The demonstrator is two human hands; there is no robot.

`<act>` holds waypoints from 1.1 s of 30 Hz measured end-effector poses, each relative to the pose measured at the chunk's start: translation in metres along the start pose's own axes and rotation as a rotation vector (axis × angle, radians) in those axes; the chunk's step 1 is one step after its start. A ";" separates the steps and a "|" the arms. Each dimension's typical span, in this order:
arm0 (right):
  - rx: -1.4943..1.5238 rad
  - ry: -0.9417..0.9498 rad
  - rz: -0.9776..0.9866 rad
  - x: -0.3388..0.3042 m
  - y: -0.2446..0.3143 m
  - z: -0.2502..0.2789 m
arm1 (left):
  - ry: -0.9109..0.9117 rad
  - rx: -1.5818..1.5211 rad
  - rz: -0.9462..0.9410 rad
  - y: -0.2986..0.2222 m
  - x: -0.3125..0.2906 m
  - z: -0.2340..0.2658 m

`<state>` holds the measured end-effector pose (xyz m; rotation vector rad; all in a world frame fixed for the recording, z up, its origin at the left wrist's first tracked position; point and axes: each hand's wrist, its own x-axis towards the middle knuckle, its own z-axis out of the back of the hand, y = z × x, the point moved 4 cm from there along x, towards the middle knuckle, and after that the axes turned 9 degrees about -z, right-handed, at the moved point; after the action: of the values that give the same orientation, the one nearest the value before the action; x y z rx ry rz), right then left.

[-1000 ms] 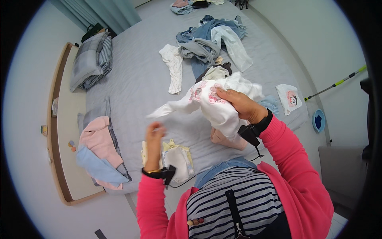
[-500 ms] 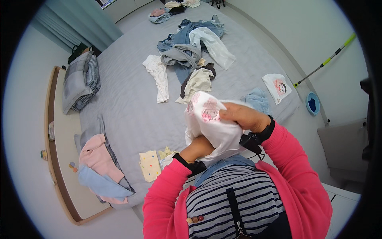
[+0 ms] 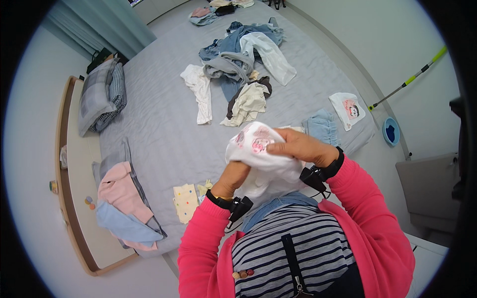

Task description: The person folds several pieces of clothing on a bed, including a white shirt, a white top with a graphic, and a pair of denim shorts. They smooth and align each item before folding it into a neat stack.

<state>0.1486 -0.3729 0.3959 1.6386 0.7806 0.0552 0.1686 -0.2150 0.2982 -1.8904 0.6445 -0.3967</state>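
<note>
A white garment (image 3: 276,164) with pink cartoon prints is held up in front of my waist. My right hand (image 3: 307,148) grips its right side, thumb pressed on top beside the print. On the other side my left hand (image 3: 232,178) reaches under the garment's edge, and its fingers are hidden by the cloth. Just beyond my right hand lie light-blue denim pieces (image 3: 322,126) and a white top with a cartoon face (image 3: 349,110). Left of my left wrist is a folded cream cloth with coloured dots (image 3: 185,203), beside a yellowish piece (image 3: 204,187).
A grey-sheeted bed (image 3: 159,99) bears a heap of jeans and other clothes (image 3: 238,54), with white trousers (image 3: 199,94) alongside. Pink and blue clothes (image 3: 124,198) lie near the headboard (image 3: 74,169), pillows (image 3: 97,99) farther up. A blue basin (image 3: 391,131) and a mop pole (image 3: 407,79) stand at right.
My left hand has drawn back to the left and up toward the garment's near edge. The garment is more bunched, and its printed part has tipped lower.
</note>
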 end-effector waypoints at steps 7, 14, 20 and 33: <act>0.049 -0.324 0.070 0.002 0.000 0.046 | 0.040 -0.206 0.169 -0.043 -0.019 -0.005; -0.056 -0.398 0.188 0.007 -0.006 0.066 | 0.573 0.730 0.593 -0.055 -0.044 -0.013; -0.533 -0.663 0.263 0.012 -0.012 0.075 | 0.121 -0.017 0.166 -0.095 -0.041 0.000; -0.049 -0.278 0.378 0.035 -0.029 0.026 | 0.174 0.311 0.042 -0.124 -0.028 -0.010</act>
<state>0.1741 -0.3770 0.3505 1.6835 0.2516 0.1103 0.1721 -0.1678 0.4165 -1.5562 0.6930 -0.6036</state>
